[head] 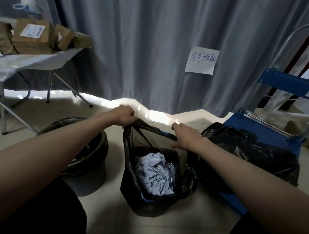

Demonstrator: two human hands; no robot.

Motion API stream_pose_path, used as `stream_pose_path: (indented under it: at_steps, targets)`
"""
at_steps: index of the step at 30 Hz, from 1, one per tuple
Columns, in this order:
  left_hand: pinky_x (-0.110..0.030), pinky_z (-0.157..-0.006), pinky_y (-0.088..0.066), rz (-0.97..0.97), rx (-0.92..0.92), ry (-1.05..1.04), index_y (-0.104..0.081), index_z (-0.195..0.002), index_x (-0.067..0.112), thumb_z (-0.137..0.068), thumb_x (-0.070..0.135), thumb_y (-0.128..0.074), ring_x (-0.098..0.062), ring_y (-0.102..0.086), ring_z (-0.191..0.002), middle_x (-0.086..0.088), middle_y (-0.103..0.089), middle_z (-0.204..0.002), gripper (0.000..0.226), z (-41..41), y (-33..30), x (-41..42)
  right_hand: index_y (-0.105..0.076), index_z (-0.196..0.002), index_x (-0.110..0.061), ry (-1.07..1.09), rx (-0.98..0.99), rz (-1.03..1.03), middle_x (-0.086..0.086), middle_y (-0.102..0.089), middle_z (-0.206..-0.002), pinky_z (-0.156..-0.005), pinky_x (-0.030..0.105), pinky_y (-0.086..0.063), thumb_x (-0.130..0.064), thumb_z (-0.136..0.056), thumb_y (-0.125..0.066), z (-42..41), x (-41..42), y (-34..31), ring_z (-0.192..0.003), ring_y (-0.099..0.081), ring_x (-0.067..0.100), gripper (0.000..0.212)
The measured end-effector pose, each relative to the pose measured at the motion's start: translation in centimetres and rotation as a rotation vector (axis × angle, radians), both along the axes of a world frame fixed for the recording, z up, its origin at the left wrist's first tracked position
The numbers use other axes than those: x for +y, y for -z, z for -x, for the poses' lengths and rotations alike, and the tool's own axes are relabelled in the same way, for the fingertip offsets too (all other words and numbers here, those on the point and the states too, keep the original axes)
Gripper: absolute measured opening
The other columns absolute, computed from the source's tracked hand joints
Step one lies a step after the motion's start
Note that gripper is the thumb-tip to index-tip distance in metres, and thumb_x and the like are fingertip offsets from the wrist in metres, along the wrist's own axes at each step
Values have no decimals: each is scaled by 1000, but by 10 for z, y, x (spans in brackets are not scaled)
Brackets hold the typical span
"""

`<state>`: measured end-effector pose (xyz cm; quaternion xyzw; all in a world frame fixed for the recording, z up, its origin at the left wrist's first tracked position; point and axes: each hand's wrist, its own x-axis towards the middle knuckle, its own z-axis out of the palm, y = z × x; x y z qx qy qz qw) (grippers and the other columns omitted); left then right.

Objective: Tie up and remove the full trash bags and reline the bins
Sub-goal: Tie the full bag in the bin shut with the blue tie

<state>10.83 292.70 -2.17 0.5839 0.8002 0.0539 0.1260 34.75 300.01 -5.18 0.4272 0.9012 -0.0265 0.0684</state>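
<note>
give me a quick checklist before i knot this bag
1. Left hand grips the bag rim: ok.
2. Right hand grips the opposite rim: ok.
3. Bag mouth gathered shut: not ok, paper shows through the opening.
4. Paper sits below the rim: ok.
5. Bag free of tears: cannot tell.
6. Left bin lined: ok, black liner over its rim.

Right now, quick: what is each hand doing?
Left hand: fingers curled, gripping the black trash bag top edge.
Right hand: gripping the same bag's edge.
</note>
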Motion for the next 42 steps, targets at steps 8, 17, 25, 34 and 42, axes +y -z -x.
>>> stream_pose_path:
  at_steps: [8, 17, 25, 34, 42]
  targets:
    - [-35, -88, -46, 12, 213, 168, -47, -132, 26, -69, 60, -77, -24, -57, -112, 1, -59, -123, 78, -16, 15, 13, -58, -113, -10, 70, 80, -89, 14, -59, -117, -73, 33, -39, -6, -88, -54, 4, 8, 18, -105, -60, 35, 26]
    - [-34, -75, -39, -168, 255, 18, -66, -106, 13, -97, 34, -47, -33, -61, -100, -11, -65, -110, 30, -31, 8, 23, -64, -95, -14, 128, 579, -135, 7, -61, -96, -69, 35, -43, -30, -88, -56, -1, 17, -10, -90, -60, 33, 19]
    - [-34, -79, -37, -42, 408, -55, -60, -108, 14, -92, 23, -46, -28, -60, -107, -7, -62, -116, 23, -28, 11, 18, -65, -109, -13, 181, 96, 37, 11, -61, -118, -76, 33, -43, -22, -87, -67, -17, 10, 7, -105, -60, 34, 24]
    - [-41, -103, -38, -18, 181, 174, -49, -140, 30, -73, 88, -36, -23, -52, -127, 3, -60, -136, 90, -33, 18, 31, -70, -93, -7, 197, 247, -2, 14, -62, -102, -74, 35, -49, -14, -87, -62, -9, 9, -3, -94, -60, 36, 12]
    - [-29, -77, -32, -264, 302, 398, -71, -96, 29, -87, 42, -64, -22, -64, -92, 5, -71, -95, 17, -59, 23, 36, -68, -94, -5, 148, 232, 10, 14, -61, -101, -70, 32, -45, -15, -90, -62, -6, 2, -5, -90, -59, 35, 12]
